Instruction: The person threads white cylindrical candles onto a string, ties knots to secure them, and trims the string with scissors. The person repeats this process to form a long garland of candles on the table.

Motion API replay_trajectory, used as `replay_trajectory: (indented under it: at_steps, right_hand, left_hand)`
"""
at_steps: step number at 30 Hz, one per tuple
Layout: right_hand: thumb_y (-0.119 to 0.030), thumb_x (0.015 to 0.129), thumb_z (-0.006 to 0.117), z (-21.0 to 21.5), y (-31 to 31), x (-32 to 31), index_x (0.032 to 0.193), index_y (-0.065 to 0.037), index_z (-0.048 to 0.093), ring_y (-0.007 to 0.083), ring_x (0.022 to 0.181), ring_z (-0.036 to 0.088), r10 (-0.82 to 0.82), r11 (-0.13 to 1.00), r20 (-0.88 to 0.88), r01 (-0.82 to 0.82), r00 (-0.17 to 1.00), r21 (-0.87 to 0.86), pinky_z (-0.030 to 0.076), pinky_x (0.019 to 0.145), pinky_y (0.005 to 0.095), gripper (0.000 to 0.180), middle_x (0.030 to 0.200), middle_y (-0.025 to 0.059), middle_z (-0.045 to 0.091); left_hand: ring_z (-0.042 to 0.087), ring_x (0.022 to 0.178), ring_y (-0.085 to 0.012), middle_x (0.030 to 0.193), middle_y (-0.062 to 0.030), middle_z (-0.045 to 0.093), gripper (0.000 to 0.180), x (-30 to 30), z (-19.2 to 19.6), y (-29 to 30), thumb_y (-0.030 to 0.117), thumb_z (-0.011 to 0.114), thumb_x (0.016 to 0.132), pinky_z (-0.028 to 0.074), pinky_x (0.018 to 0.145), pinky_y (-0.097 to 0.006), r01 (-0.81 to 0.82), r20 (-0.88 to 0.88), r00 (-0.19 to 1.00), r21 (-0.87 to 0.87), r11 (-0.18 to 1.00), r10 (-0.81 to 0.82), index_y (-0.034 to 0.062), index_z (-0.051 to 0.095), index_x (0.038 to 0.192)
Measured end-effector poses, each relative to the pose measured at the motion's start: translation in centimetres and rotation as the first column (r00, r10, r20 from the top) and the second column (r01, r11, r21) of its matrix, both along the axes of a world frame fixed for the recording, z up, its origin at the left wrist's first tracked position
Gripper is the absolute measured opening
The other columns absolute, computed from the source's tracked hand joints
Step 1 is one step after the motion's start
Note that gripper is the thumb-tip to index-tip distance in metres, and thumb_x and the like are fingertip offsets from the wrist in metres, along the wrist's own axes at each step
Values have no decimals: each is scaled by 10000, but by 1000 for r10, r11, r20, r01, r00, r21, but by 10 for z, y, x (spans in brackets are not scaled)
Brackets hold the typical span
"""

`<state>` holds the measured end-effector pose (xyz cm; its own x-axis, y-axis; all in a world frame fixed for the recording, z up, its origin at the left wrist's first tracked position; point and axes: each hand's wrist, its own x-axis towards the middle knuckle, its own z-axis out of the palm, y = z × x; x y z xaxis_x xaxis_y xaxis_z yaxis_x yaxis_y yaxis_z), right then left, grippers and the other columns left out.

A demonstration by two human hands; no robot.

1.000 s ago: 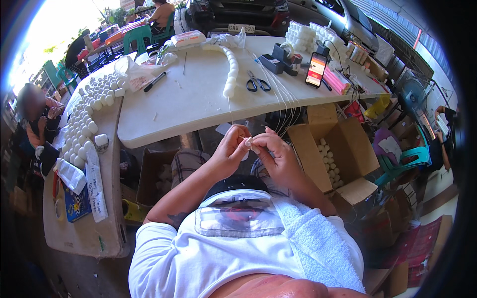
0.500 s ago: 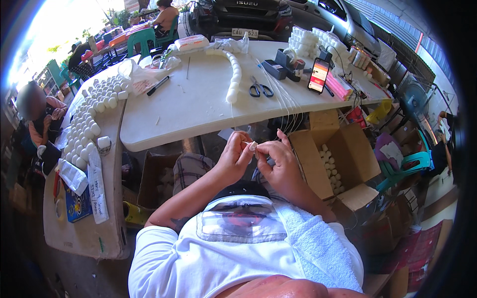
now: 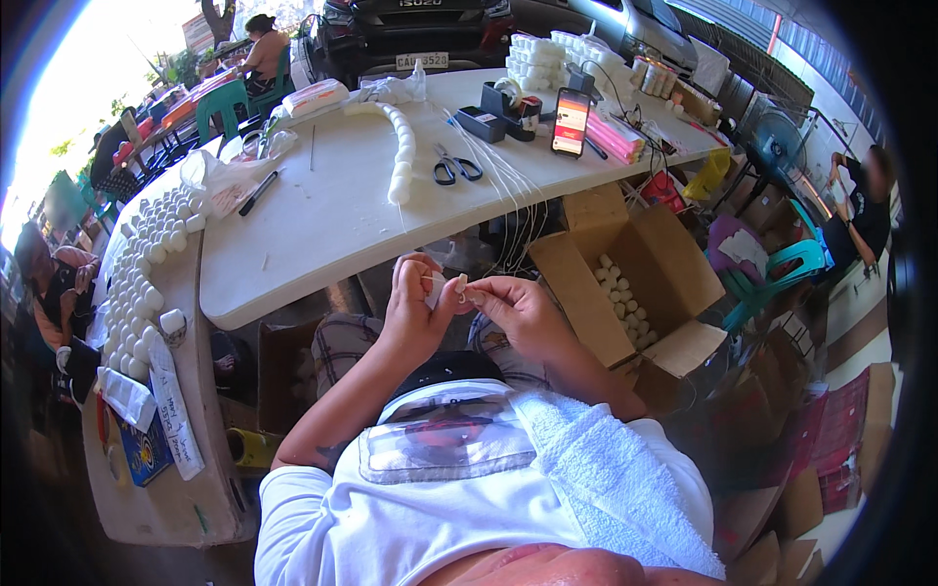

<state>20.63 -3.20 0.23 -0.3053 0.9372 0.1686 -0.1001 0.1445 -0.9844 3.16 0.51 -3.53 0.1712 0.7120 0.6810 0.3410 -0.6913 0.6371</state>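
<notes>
White table: the landmark; long, pale, its near edge just beyond the hands; on it a curved string of white pieces, scissors, a lit phone propped upright toward the far right, and a black pen toward the left end.

Cardboard box: open, below the table's right end, white pieces lying inside.

Second table: off the white table's left end, carrying rows of small white cups.

Threads: thin white strands running across the white table and hanging over its near edge, down toward the hands.

Left hand: below the table's near edge, over the lap; fingers curled in, thumb and forefinger pinching a small white piece.

Right hand: beside the left, fingertips meeting it at the white piece; fingers drawn together in a fine pinch (whether a thread end sits in that pinch is too small to tell).

Risks, as judged: the piece is tiny and held only by fingertips, so a loosened pinch could drop it to the lap or floor; the hanging threads lie close, and a tug could snag them or drag things off the table.
</notes>
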Motion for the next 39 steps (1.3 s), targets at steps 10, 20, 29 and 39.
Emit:
replay_trajectory:
  at_steps: [10, 20, 29, 39]
  right_hand:
    - [-32, 891, 639, -6, 5, 15, 1034, 26, 671, 86, 899, 633, 77, 996, -3, -77, 997, 46, 496, 831, 227, 158, 940, 60, 695]
    - [-144, 843, 704, -12, 12, 16, 988, -1, 698, 139, 836, 648, -76, 945, 252, -11, 965, 327, 495, 782, 271, 204, 902, 104, 706]
    - [-165, 851, 697, -8, 10, 16, 995, -35, 706, 181, 823, 641, -46, 946, 260, -42, 965, 322, 488, 764, 302, 194, 876, 113, 681]
    - [-91, 811, 708, -3, 15, 21, 942, -28, 698, 220, 845, 659, -78, 836, 247, -72, 966, 544, 504, 782, 318, 146, 888, 111, 685]
  left_hand:
    - [484, 836, -263, 1019, -152, 479, 338, 3, 14, -9, 55, 691, 833, 430, 745, -321, 104, 12, 995, -107, 989, -104, 37, 358, 885]
    - [501, 863, -258, 1006, -140, 495, 261, 4, 8, -9, 49, 670, 838, 423, 742, -334, 52, -9, 999, -61, 997, -53, 32, 431, 939]
    - [438, 813, -98, 964, -55, 479, 126, 1, 3, -11, 76, 545, 942, 406, 727, -243, 182, 122, 980, -254, 950, -155, 40, 450, 1016]
    - [477, 834, -135, 1001, -76, 474, 217, 2, 11, -10, 98, 615, 915, 427, 721, -272, 240, 126, 970, -332, 912, -210, 35, 448, 1040]
